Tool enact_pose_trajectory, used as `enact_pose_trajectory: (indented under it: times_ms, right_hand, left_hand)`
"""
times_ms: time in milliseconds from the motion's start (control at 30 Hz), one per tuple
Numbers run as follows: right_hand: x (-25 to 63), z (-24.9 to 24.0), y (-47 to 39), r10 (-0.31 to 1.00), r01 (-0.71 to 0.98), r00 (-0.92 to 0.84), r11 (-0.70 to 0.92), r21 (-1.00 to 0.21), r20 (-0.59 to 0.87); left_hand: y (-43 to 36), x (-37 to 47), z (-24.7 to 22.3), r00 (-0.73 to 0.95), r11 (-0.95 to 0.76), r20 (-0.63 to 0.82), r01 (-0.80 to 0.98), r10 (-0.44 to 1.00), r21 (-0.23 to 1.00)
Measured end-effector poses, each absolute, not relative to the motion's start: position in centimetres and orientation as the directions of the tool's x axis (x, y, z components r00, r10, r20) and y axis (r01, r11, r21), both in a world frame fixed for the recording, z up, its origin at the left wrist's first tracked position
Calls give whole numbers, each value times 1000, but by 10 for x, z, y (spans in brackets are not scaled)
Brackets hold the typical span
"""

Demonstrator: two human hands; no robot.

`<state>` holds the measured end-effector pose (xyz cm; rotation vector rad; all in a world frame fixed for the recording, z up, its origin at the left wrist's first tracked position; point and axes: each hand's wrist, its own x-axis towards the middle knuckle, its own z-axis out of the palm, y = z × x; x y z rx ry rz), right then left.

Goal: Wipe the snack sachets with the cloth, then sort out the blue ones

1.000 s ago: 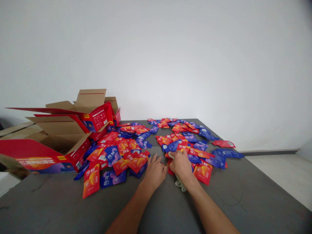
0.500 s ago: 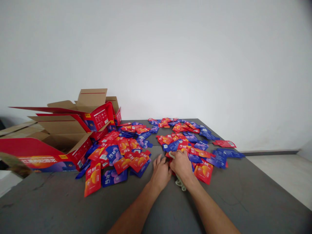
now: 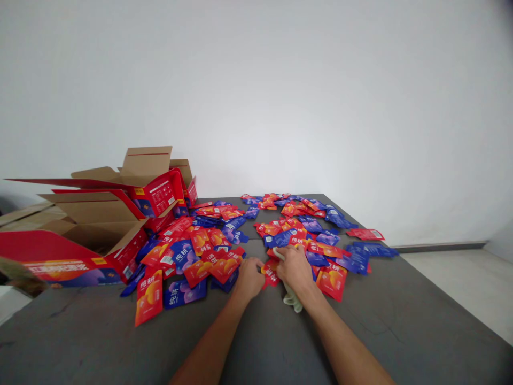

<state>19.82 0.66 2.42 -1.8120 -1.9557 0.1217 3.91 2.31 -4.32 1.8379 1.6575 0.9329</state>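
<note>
Head view: red sachet [image 3: 271, 272] on desk [image 3: 264, 345] between left hand [image 3: 248, 279] and right hand [image 3: 296, 268]. Left fingers touch its edge, can't tell if gripping; right fingers grasp pale cloth [image 3: 292, 300]. Best keep sachet flat, cloth clear of sachet pile [image 3: 321, 249].

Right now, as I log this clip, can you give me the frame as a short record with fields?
Left hand: fingertips at the edge of a red packet; grip unclear
Right hand: over a pale cloth, which pokes out above and below it; grip hidden
Packets: red and blue, in a left heap and a right heap, more behind
Boxes: open, at far left, flaps up
Surface: dark table
Background: pale wall
</note>
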Motion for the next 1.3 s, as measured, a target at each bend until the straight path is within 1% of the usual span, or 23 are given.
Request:
enact_pose_trajectory:
  times_ms: [133,200,233,300,333,367,467,533,667,767,867,967,1067,1200,1300]
  right_hand:
    - [192,23,5,955,908,-95,198,-369,281]
    - [189,22,4,951,898,-119,225,-377,284]
    - [188,21,4,949,893,-129,237,-383,287]
    - [186,20,4,945,881,-135,252,-400,297]
    - [186,20,5,943,874,-136,259,-412,305]
    - [186,19,5,939,866,-136,268,-422,317]
    - [184,19,6,913,839,-151,321,-439,379]
    - [181,18,6,881,809,-186,388,-441,434]
    - [169,16,-1,794,715,-293,552,-429,532]
    - [160,15,-8,738,654,-368,638,-406,566]
    - [155,17,-14,705,617,-418,683,-391,572]
    - [153,19,-17,698,614,-434,692,-379,570]
    - [155,21,-16,712,646,-399,665,-375,577]
    - [167,23,-7,736,727,-233,566,-389,636]
    - [175,25,-3,729,772,-137,503,-388,670]
  left_hand:
    - [17,35,-42,38,-122,127,632,991,765]
    - [12,40,-41,41,-108,103,583,994,805]
    - [10,43,-39,25,-69,66,505,998,860]
    - [9,46,-34,-21,57,-54,256,998,965]
    - [9,45,-31,-42,121,-116,125,992,985]
    - [10,42,-28,-62,172,-171,16,983,985]
    - [13,26,-17,-76,230,-240,-121,968,966]
    - [15,15,-10,-40,245,-259,-217,965,945]
    - [15,7,-1,25,200,-205,-364,979,910]
    - [14,11,3,87,143,-116,-458,989,878]
    - [13,13,2,150,102,-19,-568,988,816]
    - [11,12,1,176,79,32,-589,984,805]
    - [7,10,1,220,77,64,-576,973,814]
    - [0,15,5,341,104,105,-540,934,835]
    - [-3,21,8,387,99,116,-493,915,864]
